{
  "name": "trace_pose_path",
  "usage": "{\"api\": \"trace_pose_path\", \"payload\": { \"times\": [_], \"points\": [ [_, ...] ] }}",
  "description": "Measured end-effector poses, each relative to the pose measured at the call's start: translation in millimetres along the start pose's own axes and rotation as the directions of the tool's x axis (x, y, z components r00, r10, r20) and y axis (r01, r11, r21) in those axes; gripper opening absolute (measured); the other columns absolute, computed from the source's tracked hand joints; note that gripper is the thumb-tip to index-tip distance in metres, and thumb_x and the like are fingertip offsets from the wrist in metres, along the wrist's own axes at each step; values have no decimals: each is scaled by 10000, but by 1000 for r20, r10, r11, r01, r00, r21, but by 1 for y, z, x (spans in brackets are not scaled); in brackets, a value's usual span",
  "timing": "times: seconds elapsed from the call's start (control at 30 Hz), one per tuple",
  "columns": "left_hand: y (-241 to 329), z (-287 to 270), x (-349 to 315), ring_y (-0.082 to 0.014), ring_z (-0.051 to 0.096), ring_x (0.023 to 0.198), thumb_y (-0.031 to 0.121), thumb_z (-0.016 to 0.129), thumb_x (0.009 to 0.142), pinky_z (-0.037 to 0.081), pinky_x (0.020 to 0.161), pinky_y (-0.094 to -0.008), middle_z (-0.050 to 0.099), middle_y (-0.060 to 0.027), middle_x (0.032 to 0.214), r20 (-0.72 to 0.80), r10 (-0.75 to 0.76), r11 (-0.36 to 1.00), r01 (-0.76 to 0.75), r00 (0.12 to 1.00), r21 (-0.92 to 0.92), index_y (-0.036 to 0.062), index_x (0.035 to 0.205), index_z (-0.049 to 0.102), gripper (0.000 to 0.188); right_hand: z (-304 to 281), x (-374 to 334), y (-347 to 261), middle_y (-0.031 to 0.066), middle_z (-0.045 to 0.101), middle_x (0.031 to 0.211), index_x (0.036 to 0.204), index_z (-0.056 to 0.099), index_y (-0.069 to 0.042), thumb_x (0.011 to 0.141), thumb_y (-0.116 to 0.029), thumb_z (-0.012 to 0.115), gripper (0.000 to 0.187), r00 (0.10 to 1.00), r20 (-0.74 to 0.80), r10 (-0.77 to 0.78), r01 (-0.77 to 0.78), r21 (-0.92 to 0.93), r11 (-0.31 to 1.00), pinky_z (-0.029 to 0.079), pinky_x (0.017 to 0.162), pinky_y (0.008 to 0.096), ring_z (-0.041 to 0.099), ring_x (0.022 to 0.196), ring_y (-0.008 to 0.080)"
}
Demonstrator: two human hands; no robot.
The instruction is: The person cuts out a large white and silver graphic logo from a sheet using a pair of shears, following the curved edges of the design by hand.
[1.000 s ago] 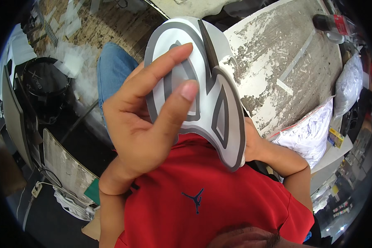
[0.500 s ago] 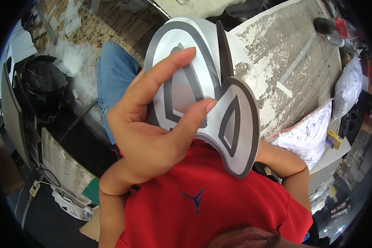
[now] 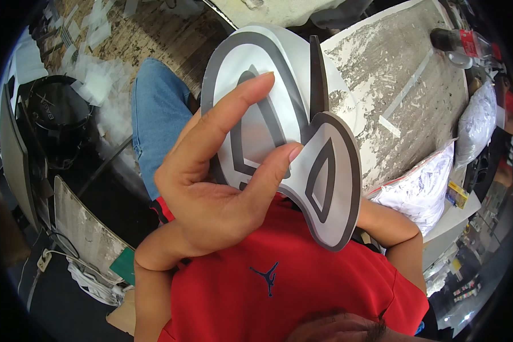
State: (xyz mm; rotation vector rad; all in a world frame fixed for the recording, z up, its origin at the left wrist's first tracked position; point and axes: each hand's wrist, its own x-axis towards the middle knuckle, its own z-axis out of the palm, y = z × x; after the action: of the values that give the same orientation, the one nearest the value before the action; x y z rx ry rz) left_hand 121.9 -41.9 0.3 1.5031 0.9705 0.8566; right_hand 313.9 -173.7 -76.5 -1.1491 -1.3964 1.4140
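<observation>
In front of my chest is a lobed silver-white cut-out (image 3: 339, 216) with dark grey borders. A larger rounded lobe and a smaller wing-shaped lobe each carry a grey-outlined triangle; a dark thin strip stands up between them. My left hand (image 3: 216, 205) is before the larger lobe, thumb and index finger stretched and spread apart over its face, with a wide gap between their tips. Its other fingers are mostly hidden. From the right my right forearm (image 3: 390, 219) runs behind the smaller lobe; the cut-out covers my right hand, so its grip does not show.
A worn, paint-flaked board (image 3: 376, 74) lies to the right, with a dark drink bottle (image 3: 459, 43) near its far corner. Stuffed white plastic bags (image 3: 419, 196) sit along its edge. A black round container (image 3: 61, 108) and paper scraps (image 3: 100, 74) are at the left.
The cut-out and my left hand have shifted slightly right and down together. My left thumb and index finger keep about the same spread.
</observation>
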Motion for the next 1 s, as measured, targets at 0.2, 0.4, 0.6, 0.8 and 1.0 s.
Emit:
{"api": "trace_pose_path", "payload": {
  "times": [0.2, 0.4, 0.6, 0.8, 1.0],
  "points": [
    [-2, 1, 1, -200, 577, 1186, -36, 799, 745, 437, 1037, -324, 619, -151, 1287, -7, 30, 999, -30, 1000, 14, -36, 1303, 582, 599, 1, 1, -6, 224, 657, 1145, 1389, 427, 105, 863, -262, 738, 713, 999, -22, 50, -48, 89, 995, 529, 820, 360, 695, 923, 319],
    [-5, 2, 1, -197, 576, 1183, -43, 796, 746, 437, 1037, -319, 616, -150, 1285, -18, 31, 999, -32, 999, -3, -35, 1305, 579, 600, -1, 5, -13, 210, 665, 1111, 1387, 433, 94, 868, -237, 724, 682, 1000, -8, 28, -27, 36, 999, 530, 800, 352, 696, 890, 308],
    [-5, 3, 0, -197, 571, 1187, -39, 801, 746, 433, 1040, -319, 612, -148, 1288, -22, 45, 999, -44, 999, 14, -35, 1308, 576, 605, -2, 2, -11, 197, 674, 1069, 1391, 430, 91, 867, -230, 717, 678, 999, 6, 46, -46, 3, 999, 533, 762, 350, 697, 851, 296],
    [-6, 2, 1, -197, 568, 1192, -37, 803, 745, 428, 1045, -320, 612, -147, 1289, -17, 59, 998, -58, 998, 14, -34, 1307, 577, 606, 2, 0, -8, 201, 677, 1045, 1382, 435, 93, 868, -228, 714, 668, 999, -32, 34, -33, 41, 999, 537, 757, 363, 696, 830, 316],
    [-8, 2, 2, -194, 568, 1193, -45, 800, 739, 428, 1046, -321, 615, -143, 1289, -21, 58, 998, -58, 998, 7, -34, 1303, 580, 605, -2, -3, -2, 201, 676, 1006, 1300, 501, 93, 852, -255, 719, 608, 1000, 1, 2, -2, 14, 1000, 538, 726, 372, 690, 807, 334]
  ]
}}
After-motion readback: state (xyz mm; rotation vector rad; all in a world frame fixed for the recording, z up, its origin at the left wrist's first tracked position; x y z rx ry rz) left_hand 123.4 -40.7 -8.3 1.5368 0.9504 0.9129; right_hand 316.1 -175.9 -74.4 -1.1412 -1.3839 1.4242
